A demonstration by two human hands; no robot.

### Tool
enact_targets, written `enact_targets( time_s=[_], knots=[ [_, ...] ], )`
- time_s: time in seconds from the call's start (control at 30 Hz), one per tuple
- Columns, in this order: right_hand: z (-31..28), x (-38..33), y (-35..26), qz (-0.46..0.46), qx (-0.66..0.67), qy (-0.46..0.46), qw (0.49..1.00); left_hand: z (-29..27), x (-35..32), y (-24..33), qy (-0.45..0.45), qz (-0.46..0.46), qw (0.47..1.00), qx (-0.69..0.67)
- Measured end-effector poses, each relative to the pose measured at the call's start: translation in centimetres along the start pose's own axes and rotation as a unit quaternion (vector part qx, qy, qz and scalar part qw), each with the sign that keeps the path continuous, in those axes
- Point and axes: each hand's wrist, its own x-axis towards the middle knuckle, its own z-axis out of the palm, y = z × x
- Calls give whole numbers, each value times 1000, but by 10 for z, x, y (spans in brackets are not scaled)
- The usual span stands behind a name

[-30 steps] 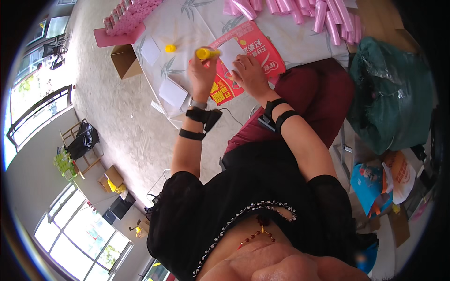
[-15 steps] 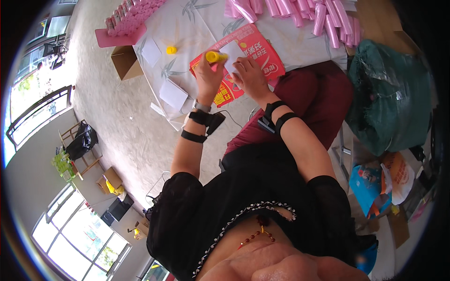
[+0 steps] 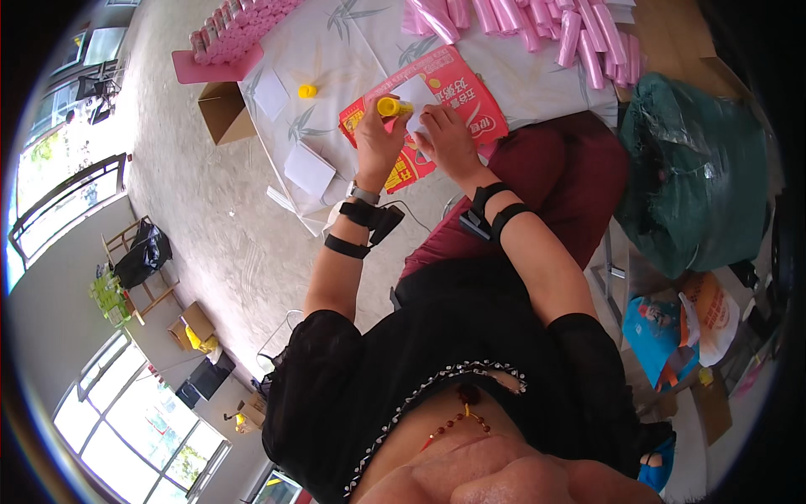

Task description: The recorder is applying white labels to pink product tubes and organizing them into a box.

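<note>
My left hand (image 3: 375, 144) is wrapped round a yellow glue stick (image 3: 395, 107), which lies tilted with one end over a white sheet of paper (image 3: 413, 92). That paper rests on a flat red printed cardboard piece (image 3: 470, 94) at the table's near edge. The fingers of my right hand (image 3: 449, 143) are bent at the sheet's right side and hold it. How far the thumb reaches under the paper is hidden. Farther left on the table stands a yellow cap (image 3: 308, 91).
White paper stacks (image 3: 309, 170) and another white sheet (image 3: 270, 94) lie on the left of the patterned tablecloth (image 3: 353, 50). Pink rolls (image 3: 588, 38) are heaped at the far right, more (image 3: 239, 29) at the far left. A dark green sack (image 3: 697, 176) stands to the right.
The glue stick, smeared by motion before, now shows sharply and has shifted slightly down and to the right with my left hand. My right hand stays nearly in place on the paper.
</note>
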Motion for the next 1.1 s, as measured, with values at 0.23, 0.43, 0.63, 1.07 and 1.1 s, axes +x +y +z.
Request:
enact_targets(
  time_s=[0.23,0.43,0.63,1.07,1.1],
  knots=[
    [1,0,-6,-19,-68,-2,997,2,41,-15,22,25,997,63],
    [-6,-17,-10,-25,-105,-68,992,-2,19,3,10,-10,997,72],
    [-15,-26,-18,-30,-119,-85,989,14,23,-12,8,-8,999,49],
    [-16,-28,-17,-18,-101,-91,991,24,29,-8,14,23,998,58],
    [-15,-27,-15,-17,-99,-97,990,23,38,-9,16,36,995,86]
  ],
)
